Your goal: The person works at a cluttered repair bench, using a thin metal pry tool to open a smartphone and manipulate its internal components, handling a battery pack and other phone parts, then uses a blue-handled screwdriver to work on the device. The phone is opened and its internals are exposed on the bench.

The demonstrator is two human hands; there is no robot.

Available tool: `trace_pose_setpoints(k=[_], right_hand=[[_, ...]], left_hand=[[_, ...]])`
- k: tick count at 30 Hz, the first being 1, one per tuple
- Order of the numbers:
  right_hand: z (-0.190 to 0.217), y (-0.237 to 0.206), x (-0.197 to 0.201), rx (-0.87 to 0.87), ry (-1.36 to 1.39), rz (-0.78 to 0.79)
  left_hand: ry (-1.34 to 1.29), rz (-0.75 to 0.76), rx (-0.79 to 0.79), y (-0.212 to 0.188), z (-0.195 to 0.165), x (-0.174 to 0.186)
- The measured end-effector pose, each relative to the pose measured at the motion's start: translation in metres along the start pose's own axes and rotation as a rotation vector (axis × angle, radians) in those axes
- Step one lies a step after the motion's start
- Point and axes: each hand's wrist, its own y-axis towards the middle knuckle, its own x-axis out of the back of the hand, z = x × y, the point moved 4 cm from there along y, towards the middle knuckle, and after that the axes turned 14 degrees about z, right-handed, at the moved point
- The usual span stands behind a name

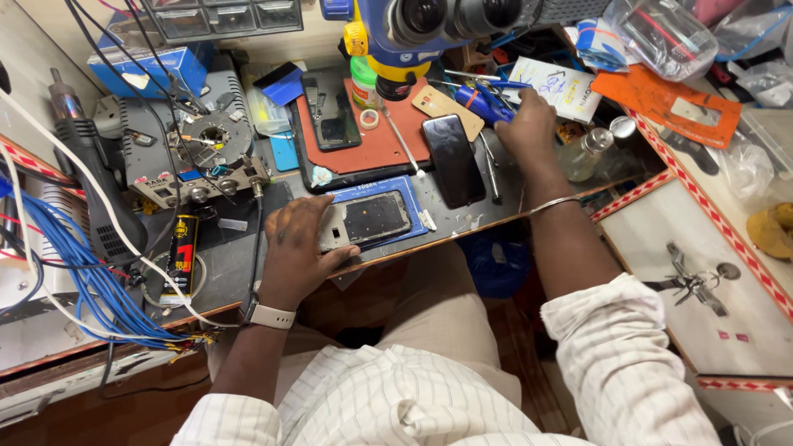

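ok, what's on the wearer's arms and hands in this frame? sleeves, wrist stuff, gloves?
Both hands bare, no gloves. Left hand: light-coloured watch with a pale strap on the wrist. Right hand: thin silver metal bangle on the wrist. Both arms in a white shirt with fine dark check, sleeves rolled up above the forearm.

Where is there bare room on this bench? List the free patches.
Free: dark benchtop between the yellow-black tube and the left hand; pale side shelf left of the metal clip. Crowded: around the right hand, among tools, and the wire-covered machine.
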Motion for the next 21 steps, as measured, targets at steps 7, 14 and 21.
trace_pose_setpoints(k=[7,14,21], right_hand=[[0.002,0.014,-0.006,-0.046,-0.09,0.296],[-0.007,0.017,0.006,-0.098,0.232,0.477],[-0.029,-0.006,0.01,-0.537,1.04,0.75]], left_hand=[[0.014,0.022,0.029,0.003,0.002,-0.006],[-0.005,0.018,0.047,0.006,0.002,-0.005],[-0.03,-0.018,0.038,0.004,0.002,-0.006]])
